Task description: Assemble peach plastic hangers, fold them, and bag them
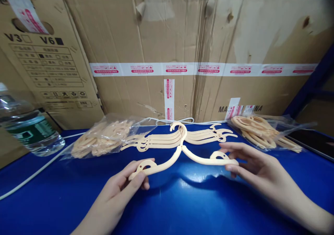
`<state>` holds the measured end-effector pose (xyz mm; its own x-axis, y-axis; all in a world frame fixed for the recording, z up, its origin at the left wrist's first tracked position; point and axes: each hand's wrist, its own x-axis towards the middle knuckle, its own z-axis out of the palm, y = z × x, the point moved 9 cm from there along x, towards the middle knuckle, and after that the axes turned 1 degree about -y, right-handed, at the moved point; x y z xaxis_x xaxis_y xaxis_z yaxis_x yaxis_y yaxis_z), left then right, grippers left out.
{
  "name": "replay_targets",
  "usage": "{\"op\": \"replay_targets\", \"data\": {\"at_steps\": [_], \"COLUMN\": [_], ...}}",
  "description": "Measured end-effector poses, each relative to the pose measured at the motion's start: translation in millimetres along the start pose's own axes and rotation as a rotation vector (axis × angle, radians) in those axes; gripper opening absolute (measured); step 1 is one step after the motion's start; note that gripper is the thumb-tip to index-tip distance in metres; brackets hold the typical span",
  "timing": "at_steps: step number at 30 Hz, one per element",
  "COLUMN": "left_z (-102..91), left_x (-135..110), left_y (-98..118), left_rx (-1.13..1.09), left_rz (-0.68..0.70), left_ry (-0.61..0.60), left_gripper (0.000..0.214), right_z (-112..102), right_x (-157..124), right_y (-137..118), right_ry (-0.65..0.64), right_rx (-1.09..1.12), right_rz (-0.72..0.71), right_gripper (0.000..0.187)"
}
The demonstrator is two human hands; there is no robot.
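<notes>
A cream plastic clothes hanger (198, 158) is held up above the blue table, its hook at the top and its two arms spread to either side. My left hand (127, 182) pinches the end of the left arm, thumb in front. At the other end, my right hand (253, 165) grips the tip of the right arm between thumb and fingers. Behind it lies a row of several similar hangers (164, 141) on the table, their middle partly hidden by the held hanger's hook.
Clear plastic bags of cream hanger parts lie at left (104, 137) and right (261, 130). A water bottle (28, 127) stands far left beside a white cable (36, 172). Large cardboard boxes (146, 29) wall off the back of the blue table (182, 207). A dark flat object (315, 144) lies far right.
</notes>
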<state>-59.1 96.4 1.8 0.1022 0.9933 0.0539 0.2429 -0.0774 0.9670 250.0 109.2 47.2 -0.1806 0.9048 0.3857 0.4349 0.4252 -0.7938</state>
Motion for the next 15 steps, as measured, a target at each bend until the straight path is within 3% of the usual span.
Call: {"op": "replay_targets", "data": {"at_steps": [6, 10, 15], "left_z": [-1.0, 4.0, 17.3], "left_x": [0.6, 1.6, -5.0], "left_y": [-14.6, -6.1, 8.0], "left_rx": [-0.300, -0.297, -0.244], "left_rz": [-0.120, -0.074, -0.042], "left_ry": [0.087, 0.079, 0.060], "left_gripper": [0.062, 0.051, 0.042], "right_z": [8.0, 27.6, 60.1], "right_x": [1.8, -5.0, -17.6], "right_y": [25.8, 34.9, 25.8], "right_ry": [-0.053, -0.109, -0.248], "right_rx": [0.375, 0.549, 0.759], "right_rz": [0.265, 0.381, 0.420], "right_gripper": [0.032, 0.033, 0.040]}}
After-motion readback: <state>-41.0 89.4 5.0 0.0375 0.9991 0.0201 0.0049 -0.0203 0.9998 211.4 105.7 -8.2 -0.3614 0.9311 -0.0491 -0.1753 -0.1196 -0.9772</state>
